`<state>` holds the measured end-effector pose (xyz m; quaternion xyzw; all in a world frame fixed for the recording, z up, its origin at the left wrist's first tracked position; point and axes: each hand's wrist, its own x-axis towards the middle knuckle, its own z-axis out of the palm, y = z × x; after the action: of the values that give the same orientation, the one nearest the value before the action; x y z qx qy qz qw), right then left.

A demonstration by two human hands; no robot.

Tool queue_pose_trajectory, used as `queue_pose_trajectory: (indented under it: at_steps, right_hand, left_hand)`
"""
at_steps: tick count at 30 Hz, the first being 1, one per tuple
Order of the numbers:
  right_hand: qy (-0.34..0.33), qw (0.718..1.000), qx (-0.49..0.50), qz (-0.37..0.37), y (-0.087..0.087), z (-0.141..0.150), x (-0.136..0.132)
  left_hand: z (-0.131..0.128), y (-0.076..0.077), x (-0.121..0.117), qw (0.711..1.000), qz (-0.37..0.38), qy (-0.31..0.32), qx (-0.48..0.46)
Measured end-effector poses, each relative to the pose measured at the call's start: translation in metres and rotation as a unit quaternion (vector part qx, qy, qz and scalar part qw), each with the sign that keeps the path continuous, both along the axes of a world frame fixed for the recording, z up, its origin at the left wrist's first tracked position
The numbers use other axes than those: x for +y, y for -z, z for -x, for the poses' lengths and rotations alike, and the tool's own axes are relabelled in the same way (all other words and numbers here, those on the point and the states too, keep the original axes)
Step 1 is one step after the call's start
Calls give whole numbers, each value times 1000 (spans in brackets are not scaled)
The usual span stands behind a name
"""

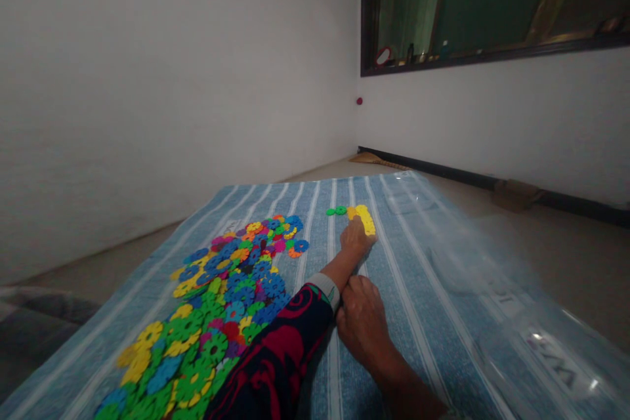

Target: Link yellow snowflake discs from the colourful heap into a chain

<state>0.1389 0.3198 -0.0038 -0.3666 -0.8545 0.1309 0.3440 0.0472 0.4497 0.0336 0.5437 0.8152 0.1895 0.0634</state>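
Observation:
My left hand (355, 237) reaches forward over the striped cloth, its fingers closed at a short row of yellow flower-shaped discs (365, 218). An orange disc (351, 212) and two small green discs (340, 210) lie just beyond it to the left. Close behind, my right hand (363, 315) is curled against my left wrist, beside the grey cuff (325, 285). Its fingertips are hidden, so whatever they may hold does not show. Left of my patterned sleeve spreads a large heap of notched plastic discs (241, 285) in blue, green, yellow, red, orange and purple.
A blue cloth with white stripes (401, 328) covers the table. Clear plastic packaging (497, 302) with printed lettering lies along the right side. White walls meet behind the table, with a dark-framed window (492, 0) at upper right. A broom (377, 159) lies on the floor.

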Motion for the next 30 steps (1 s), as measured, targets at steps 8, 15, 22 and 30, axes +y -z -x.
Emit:
queue_pose_trajectory:
  at_steps: [8,15,22,30]
  right_hand:
    - [8,1000,-12,-21,0,0,0]
    - [10,1000,-6,-18,1,1,0]
    - [19,1000,-4,-23,3,1,1]
    - [21,999,3,-24,6,2,2]
  left_hand:
    - [3,-2,-1,1000,0,11,5]
    - [3,1,4,1000,-8,14,23]
    - [-1,3,9,999,-15,-3,37]
    - [-1,4,10,999,-20,-7,50]
